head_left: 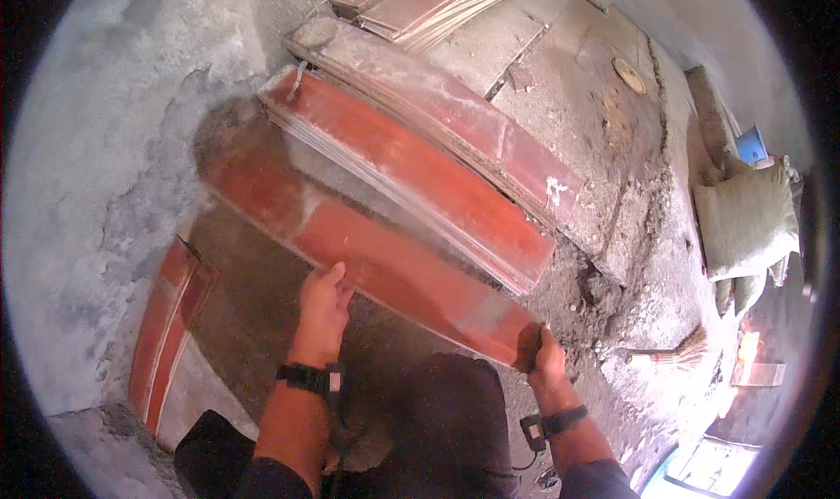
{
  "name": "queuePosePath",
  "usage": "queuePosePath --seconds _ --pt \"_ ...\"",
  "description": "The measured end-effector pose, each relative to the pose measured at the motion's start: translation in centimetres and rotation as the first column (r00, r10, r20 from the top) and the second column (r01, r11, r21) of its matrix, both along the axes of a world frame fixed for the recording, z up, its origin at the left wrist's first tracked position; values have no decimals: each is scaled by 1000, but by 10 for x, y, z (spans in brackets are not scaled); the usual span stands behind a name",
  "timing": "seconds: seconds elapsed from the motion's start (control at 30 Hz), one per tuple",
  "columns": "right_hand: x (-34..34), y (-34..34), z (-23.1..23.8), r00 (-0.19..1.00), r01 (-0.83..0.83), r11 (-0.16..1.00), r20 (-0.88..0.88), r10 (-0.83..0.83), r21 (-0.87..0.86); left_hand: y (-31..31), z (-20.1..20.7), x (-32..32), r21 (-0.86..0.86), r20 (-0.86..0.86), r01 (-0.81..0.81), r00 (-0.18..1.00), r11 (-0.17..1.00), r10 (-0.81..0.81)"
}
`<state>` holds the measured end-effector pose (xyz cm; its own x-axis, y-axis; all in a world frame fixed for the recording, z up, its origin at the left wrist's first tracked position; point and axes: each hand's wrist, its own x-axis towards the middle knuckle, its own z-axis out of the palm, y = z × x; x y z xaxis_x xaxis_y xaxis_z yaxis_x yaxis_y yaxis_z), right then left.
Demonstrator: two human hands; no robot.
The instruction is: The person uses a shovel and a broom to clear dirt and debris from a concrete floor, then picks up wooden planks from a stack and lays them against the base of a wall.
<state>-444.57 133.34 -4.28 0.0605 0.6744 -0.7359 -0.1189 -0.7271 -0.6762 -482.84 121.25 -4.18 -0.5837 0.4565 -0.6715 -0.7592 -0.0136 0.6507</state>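
Note:
A long reddish-brown plank [385, 258] lies slantwise in front of me, its far left end near the wall. My left hand [325, 302] grips its near edge around the middle, thumb on top and the other fingers partly hidden. At the right end, my right hand [548, 361] is closed around the corner, its fingers partly out of sight. Just beyond the held plank is a stack of similar red planks [411, 171], with a pale cord at its left end. A dustier plank pile [455, 105] lies alongside that stack.
More boards [429, 13] are piled at the far end. Two narrow red planks [166, 324] stand by the rough grey wall [105, 149] on my left. To the right are a stuffed sack [748, 223], a broom [678, 356] and broken concrete floor [604, 306]. A round disc [628, 76] lies farther off.

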Motion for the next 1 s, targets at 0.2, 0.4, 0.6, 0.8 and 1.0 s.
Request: queuePosePath --seconds 0.2,0.4,0.6,0.8,1.0 --pt "-46 28 13 969 -225 964 140 205 140 -73 -5 -3 -21 33 -227 973 974 228" --pt "-116 34 -12 788 -564 743 504 354 360 -152 -16 -19 -109 6 -322 946 940 324" --pt "-182 39 19 561 -804 539 624 544 253 -235 -67 -17 35 -193 -305 932 952 306" --pt "-250 41 36 340 -929 325 747 571 175 -295 -112 -10 -324 -551 -171 834 930 -39" --pt "-305 41 14 37 -999 8 854 519 38 -284 -48 37 -570 -650 -165 690 805 -319"
